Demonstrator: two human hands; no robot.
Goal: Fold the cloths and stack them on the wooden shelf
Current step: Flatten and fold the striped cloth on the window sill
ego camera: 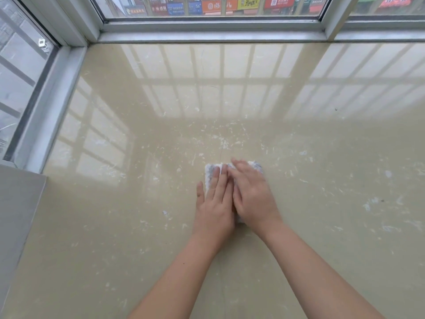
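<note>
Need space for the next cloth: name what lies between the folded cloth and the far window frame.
Head view: only bare glossy surface with white flecks lies between the cloth and the window frame.

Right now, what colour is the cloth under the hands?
The cloth is white with grey-blue flecks; the head view shows it best.

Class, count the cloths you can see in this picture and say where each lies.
1. The white-and-grey cloth lies folded on the glossy beige surface, pressed under the left hand and right hand. Others may be out of view.
</note>
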